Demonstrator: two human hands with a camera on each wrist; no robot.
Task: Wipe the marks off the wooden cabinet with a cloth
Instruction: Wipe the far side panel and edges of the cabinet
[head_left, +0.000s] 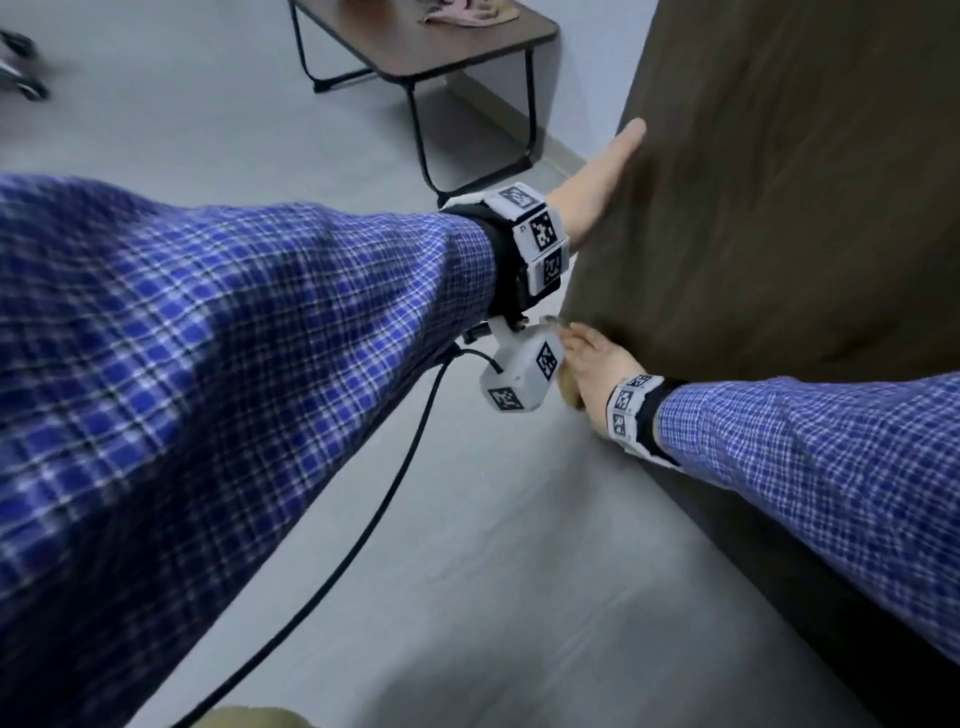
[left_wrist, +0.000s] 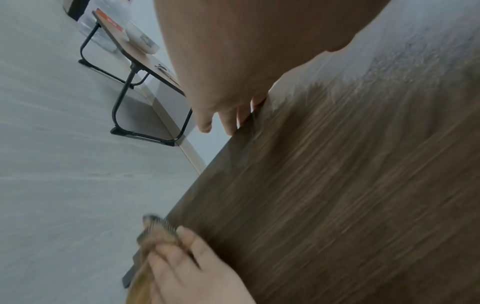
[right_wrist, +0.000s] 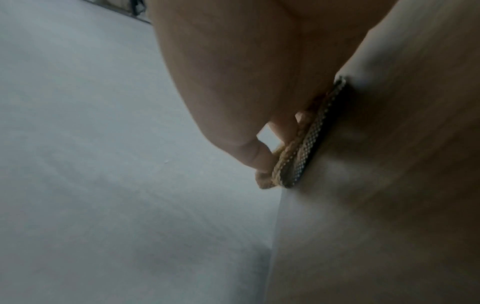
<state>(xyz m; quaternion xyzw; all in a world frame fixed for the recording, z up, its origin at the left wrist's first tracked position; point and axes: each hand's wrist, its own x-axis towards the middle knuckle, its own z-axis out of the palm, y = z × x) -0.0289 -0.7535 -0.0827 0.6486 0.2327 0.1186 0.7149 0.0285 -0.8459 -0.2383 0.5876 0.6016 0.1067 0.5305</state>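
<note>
Cabinet (left_wrist: 337, 195) panel is seen as dark brown wood-grain, streaked lengthwise, smooth, with a pale sheen near its upper edge. Cloth (right_wrist: 298, 148) is shown folded, woven, coarse mesh-like texture, tan-yellow with a darker dotted face. Floor (head_left: 208, 130) is rendered grey, matt, smooth. Low table (head_left: 467, 47) is given a brown wood-look top, semi-matt, on thin black legs, probably metal; blur makes that unsure. Sleeves (head_left: 208, 338) are read as soft blue checked fabric. Wrist units (head_left: 524, 374) are shown in white matt plastic.

A low dark table (head_left: 441, 47) stands on the grey floor (head_left: 208, 104).
</note>
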